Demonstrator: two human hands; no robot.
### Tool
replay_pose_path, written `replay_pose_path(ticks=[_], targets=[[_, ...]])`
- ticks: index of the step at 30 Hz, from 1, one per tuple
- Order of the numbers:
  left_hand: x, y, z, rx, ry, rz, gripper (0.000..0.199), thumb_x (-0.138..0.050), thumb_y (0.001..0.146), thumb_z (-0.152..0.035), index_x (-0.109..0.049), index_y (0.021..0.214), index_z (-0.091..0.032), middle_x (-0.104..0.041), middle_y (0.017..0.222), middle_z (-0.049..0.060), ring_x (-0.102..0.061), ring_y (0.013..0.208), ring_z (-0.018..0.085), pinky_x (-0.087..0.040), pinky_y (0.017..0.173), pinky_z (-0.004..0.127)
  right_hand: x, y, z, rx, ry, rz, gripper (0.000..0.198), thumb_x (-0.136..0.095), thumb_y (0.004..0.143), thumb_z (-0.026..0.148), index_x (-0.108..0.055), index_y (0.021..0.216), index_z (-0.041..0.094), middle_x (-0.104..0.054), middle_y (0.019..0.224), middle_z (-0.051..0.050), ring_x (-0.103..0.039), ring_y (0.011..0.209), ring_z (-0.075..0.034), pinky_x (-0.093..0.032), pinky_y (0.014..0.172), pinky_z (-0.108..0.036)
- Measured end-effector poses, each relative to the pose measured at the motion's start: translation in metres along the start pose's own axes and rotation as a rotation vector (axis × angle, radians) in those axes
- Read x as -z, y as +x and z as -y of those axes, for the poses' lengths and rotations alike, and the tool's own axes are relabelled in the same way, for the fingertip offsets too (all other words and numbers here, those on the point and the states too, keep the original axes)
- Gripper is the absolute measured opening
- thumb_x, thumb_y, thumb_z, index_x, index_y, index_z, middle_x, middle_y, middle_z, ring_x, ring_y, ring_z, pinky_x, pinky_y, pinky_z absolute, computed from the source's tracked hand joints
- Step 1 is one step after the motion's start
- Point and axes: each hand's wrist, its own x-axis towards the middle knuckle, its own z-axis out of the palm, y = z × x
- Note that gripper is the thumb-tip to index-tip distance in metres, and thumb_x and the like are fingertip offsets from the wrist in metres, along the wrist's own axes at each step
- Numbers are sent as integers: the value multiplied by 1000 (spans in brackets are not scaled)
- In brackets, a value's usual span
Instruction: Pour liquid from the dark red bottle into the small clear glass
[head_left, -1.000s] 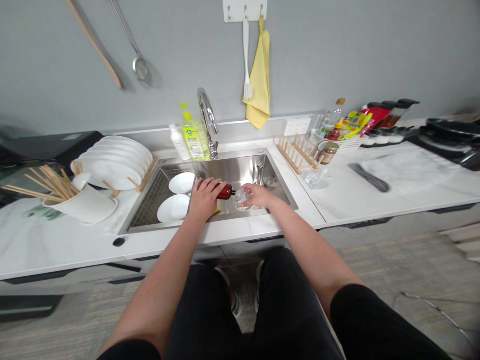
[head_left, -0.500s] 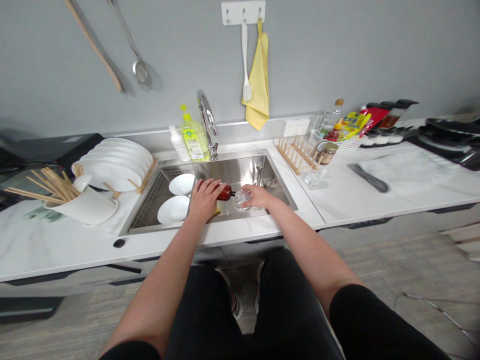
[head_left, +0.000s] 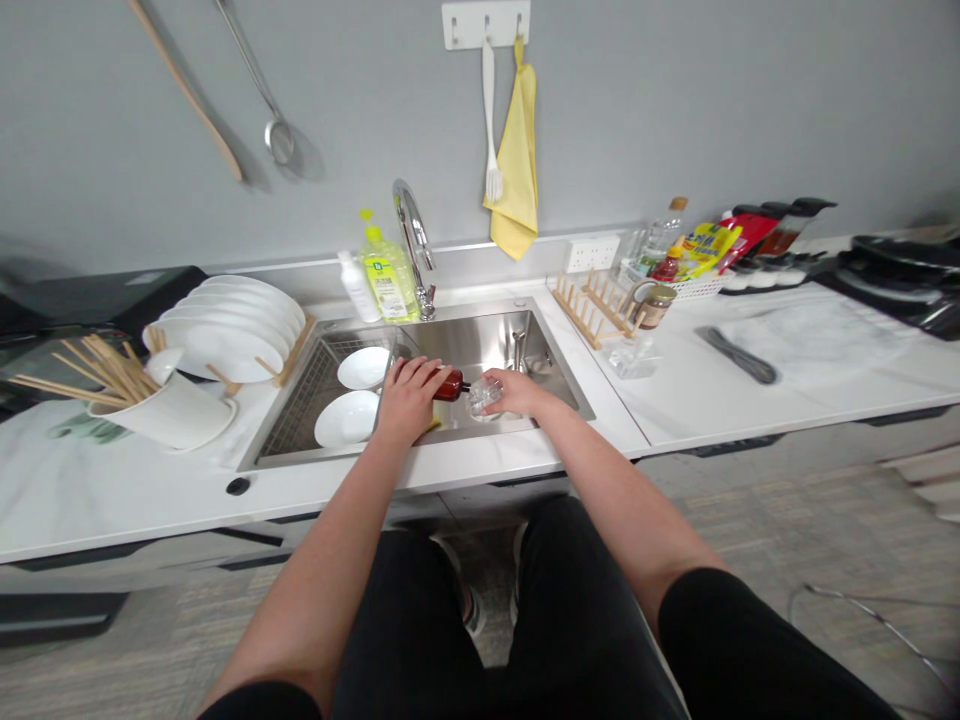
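Observation:
Over the sink [head_left: 585, 403], my left hand [head_left: 409, 398] is wrapped round a reddish-brown bottle [head_left: 449, 386], tipped on its side with its dark neck pointing right. My right hand [head_left: 516, 393] grips a small clear glass [head_left: 484, 397] by its right side. The bottle's neck meets the glass's mouth; whether liquid flows, I cannot tell. Left of my left hand, two white bowls [head_left: 346, 420] sit in the sink's rack side. A bit of something yellow [head_left: 433, 424] shows beside my left wrist.
A chrome faucet [head_left: 414, 240] rises behind the sink, beside a yellow-green soap bottle [head_left: 390, 280]. White plates [head_left: 217, 330] and a chopstick holder [head_left: 176, 415] stand to the left. A wooden rack [head_left: 596, 308], a jar [head_left: 655, 306] and black tongs-like utensil [head_left: 739, 355] are on the right counter.

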Motion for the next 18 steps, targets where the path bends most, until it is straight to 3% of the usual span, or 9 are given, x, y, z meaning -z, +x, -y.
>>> replay_pose_path(ticks=[18], targets=[[-1, 0, -1, -14, 30, -8, 64, -56, 100, -12, -67, 160, -33, -68, 162, 7, -54, 156, 35, -27, 139, 60, 1, 0, -1, 18, 1, 8, 67, -106, 66, 36, -77, 125, 25, -82, 119, -4, -78, 108, -26, -57, 98, -35]])
